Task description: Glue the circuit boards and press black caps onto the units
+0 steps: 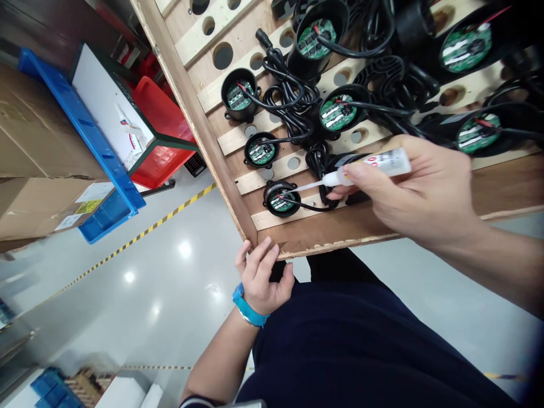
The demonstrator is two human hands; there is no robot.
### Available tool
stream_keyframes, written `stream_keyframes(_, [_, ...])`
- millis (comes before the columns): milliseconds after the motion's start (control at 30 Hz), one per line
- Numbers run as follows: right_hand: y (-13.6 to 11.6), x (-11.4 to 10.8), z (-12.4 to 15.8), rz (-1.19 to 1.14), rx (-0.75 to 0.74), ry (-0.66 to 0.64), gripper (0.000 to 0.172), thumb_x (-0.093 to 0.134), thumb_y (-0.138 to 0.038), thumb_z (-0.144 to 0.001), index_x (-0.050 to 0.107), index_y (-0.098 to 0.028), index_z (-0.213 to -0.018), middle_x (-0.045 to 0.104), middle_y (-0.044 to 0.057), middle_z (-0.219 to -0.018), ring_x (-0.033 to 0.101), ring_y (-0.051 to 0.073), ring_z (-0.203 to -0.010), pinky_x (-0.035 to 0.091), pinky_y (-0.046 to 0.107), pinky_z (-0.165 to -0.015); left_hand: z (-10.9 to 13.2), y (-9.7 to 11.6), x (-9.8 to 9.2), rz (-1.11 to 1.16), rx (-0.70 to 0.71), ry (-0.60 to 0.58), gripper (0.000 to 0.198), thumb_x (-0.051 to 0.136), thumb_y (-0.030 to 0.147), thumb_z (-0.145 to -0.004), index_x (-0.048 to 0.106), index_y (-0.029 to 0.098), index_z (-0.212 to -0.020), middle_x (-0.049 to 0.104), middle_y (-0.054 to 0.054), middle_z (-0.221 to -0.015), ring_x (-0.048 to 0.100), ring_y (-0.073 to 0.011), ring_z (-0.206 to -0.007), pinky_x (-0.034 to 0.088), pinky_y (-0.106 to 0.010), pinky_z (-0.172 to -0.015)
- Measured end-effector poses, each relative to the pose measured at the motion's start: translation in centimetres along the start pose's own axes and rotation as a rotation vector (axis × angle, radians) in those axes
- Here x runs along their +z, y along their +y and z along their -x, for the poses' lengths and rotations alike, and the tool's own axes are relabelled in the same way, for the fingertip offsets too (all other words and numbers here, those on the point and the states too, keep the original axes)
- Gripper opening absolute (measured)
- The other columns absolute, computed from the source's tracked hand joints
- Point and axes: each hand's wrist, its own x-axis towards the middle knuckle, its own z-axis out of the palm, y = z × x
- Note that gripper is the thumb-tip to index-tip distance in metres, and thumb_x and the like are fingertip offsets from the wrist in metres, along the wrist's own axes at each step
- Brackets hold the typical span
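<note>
My right hand (429, 192) is closed around a small white glue bottle (389, 162) with a long thin nozzle. The nozzle tip points into a round black housing (282, 199) at the near corner of a wooden tray (212, 141); whether it touches the board inside I cannot tell. A green circuit board with a black cable sits in that housing. My left hand (261, 277), wearing a blue wristband (249, 306), rests its spread fingers on the tray's corner. Just beyond the nearest housing is another black housing (261, 150) with its own green board.
Several more black housings (240, 95) and coiled black cables (293, 102) fill the tray's slotted rows. To the left stand a red bin (164, 124), a white-topped surface (102, 96) with a tube (130, 127), a blue tray (113, 218) and cardboard boxes (42, 136). Striped tape (140, 235) crosses the floor.
</note>
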Motion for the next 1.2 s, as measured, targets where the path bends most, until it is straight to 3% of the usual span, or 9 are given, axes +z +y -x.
stream_keyframes(67, [0.0,-0.4,0.1,-0.084,-0.012,-0.002,0.031,0.072,-0.045,-0.075,0.058,-0.019,-0.066,0.065,0.002,-0.061,0.062,0.018,-0.053,0.053,0.032,-0.053,0.0,0.0,0.0,-0.001,-0.001,0.002,0.033,0.065,0.02,-0.076,0.061,0.014,-0.108,0.07,-0.012,-0.104,0.065,-0.0214,-0.1,0.039,-0.042,-0.102])
stream_keyframes(200, [-0.1,-0.9,0.1,-0.279,0.116,0.019,0.037,0.074,-0.053,-0.07,0.058,-0.02,-0.066,0.06,0.0,-0.054,0.058,0.017,-0.046,0.055,0.034,-0.049,0.0,0.1,0.0,-0.006,-0.003,0.018,0.031,0.063,0.02,-0.077,0.061,0.014,-0.107,0.07,-0.011,-0.103,0.066,-0.0202,-0.099,0.041,-0.041,-0.101])
stream_keyframes(433, [0.2,-0.3,0.5,0.152,-0.069,-0.091,0.026,0.07,-0.04,-0.076,0.057,-0.02,-0.067,0.068,0.004,-0.063,0.063,0.016,-0.056,0.047,0.025,-0.048,0.0,0.1,0.1,-0.031,-0.017,0.024,0.028,0.063,0.022,-0.079,0.061,0.016,-0.106,0.07,-0.011,-0.102,0.064,-0.0208,-0.103,0.043,-0.041,-0.099])
stream_keyframes(567, [-0.2,0.3,0.4,0.158,-0.096,-0.091,0.025,0.069,-0.038,-0.075,0.053,-0.021,-0.066,0.068,0.002,-0.063,0.063,0.016,-0.054,0.045,0.024,-0.043,0.0,0.1,0.1,-0.016,-0.018,0.028,0.03,0.064,0.021,-0.077,0.061,0.015,-0.107,0.07,-0.011,-0.102,0.065,-0.0206,-0.099,0.043,-0.041,-0.1])
stream_keyframes(1200, [0.6,-0.3,0.6,0.225,-0.045,-0.07,0.029,0.071,-0.044,-0.075,0.056,-0.019,-0.068,0.066,0.002,-0.068,0.062,0.018,-0.061,0.044,0.028,-0.05,-0.1,0.0,0.2,-0.063,-0.003,0.009,0.03,0.061,0.023,-0.079,0.06,0.017,-0.108,0.07,-0.01,-0.102,0.066,-0.0215,-0.1,0.042,-0.043,-0.1])
